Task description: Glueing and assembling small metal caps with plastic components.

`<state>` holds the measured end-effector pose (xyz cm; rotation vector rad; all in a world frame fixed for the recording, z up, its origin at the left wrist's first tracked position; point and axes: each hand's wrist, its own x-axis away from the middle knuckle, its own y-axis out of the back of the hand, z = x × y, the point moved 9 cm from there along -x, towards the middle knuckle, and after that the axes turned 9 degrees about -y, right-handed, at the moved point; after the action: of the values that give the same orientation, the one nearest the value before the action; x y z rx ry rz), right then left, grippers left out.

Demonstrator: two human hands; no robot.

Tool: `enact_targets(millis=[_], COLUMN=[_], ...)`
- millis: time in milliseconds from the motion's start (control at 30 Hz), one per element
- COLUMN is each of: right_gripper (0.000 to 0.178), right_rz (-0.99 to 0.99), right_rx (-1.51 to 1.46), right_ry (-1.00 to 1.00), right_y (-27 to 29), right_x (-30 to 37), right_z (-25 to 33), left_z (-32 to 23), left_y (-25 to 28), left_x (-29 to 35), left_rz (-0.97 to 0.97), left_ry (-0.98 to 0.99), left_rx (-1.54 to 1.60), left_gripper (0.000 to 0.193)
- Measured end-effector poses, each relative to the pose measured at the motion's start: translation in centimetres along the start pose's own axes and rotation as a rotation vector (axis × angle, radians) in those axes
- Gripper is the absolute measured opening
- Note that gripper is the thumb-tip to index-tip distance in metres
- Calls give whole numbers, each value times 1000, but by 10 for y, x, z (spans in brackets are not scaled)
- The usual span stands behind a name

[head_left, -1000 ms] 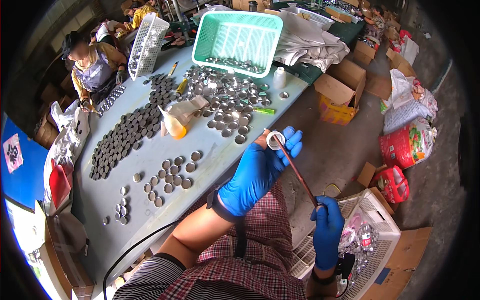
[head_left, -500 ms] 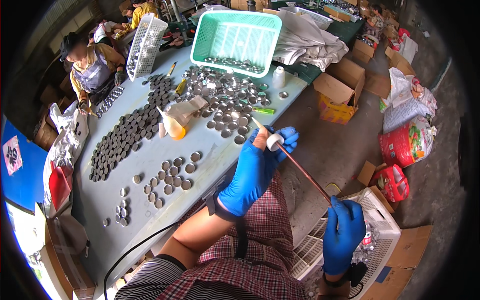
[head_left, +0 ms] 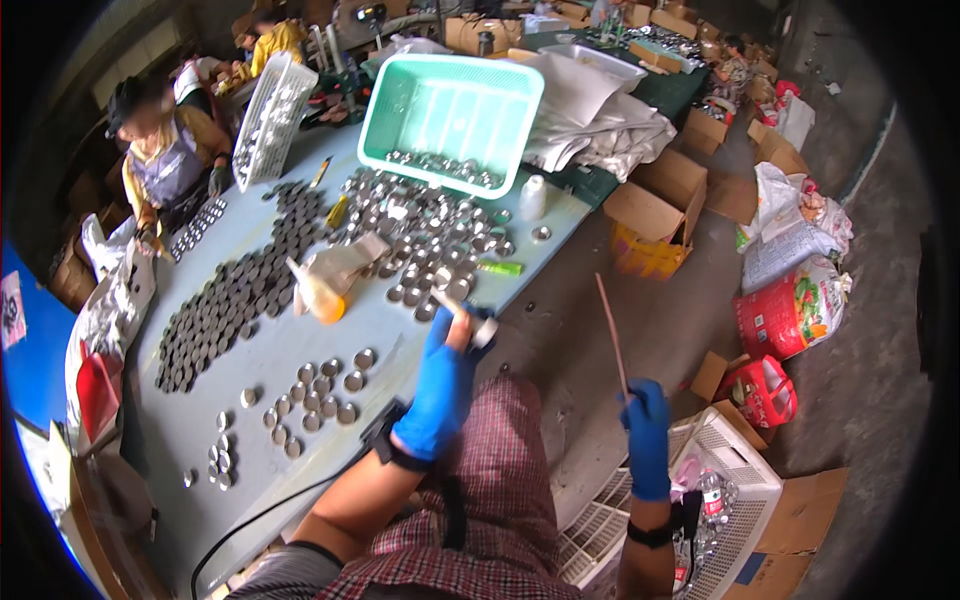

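Observation:
My left hand (head_left: 437, 400), in a blue glove, is closed round a white nozzle cap (head_left: 484, 332) with a pale pointed tip, above the table's near right edge. My blue-gloved right hand (head_left: 648, 440) grips the lower end of a thin reddish-brown rod (head_left: 611, 330), which points upward, apart from the cap. On the table (head_left: 330, 480), shiny round metal cups (head_left: 320, 400) lie loosely beside my left forearm. Farther off lie many dark round discs (head_left: 220, 310) and a heap of metal cups (head_left: 420, 225). A pale pointed bottle (head_left: 322, 300) with an orange end rests among them.
A green basket (head_left: 450, 120) leans at the far side near a small white bottle (head_left: 533, 198). A co-worker (head_left: 165, 160) sits at far left. Below my right hand is a white crate (head_left: 740, 500) with plastic bottles. Cardboard boxes (head_left: 655, 205) and filled bags (head_left: 795, 310) line the floor.
The rod has come out of the nozzle cap and now stands upright in my right hand. My left hand has moved left and lower with the cap. The whole view has shifted.

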<state>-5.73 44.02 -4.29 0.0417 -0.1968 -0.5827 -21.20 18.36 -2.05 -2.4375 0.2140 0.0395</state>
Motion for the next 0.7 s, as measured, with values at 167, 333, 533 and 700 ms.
enact_targets(millis=[167,333,533,700], right_gripper=[28,32,27,26], right_rz=[-139,-233,-531,-509], right_rx=[205,408,289,315], right_ry=[509,415,466,669], right_y=[-65,-150,-162,-149], right_x=[-180,-316,-363,-342], right_z=[-11,26,33,32], left_z=[26,53,80,117], left_y=[3,29,20,12], left_x=[28,32,23,27], left_rz=[-12,23,0,-24], left_ry=[180,269,404,495], left_rx=[-122,-241,-246,-138], left_gripper=[27,27,25,23])
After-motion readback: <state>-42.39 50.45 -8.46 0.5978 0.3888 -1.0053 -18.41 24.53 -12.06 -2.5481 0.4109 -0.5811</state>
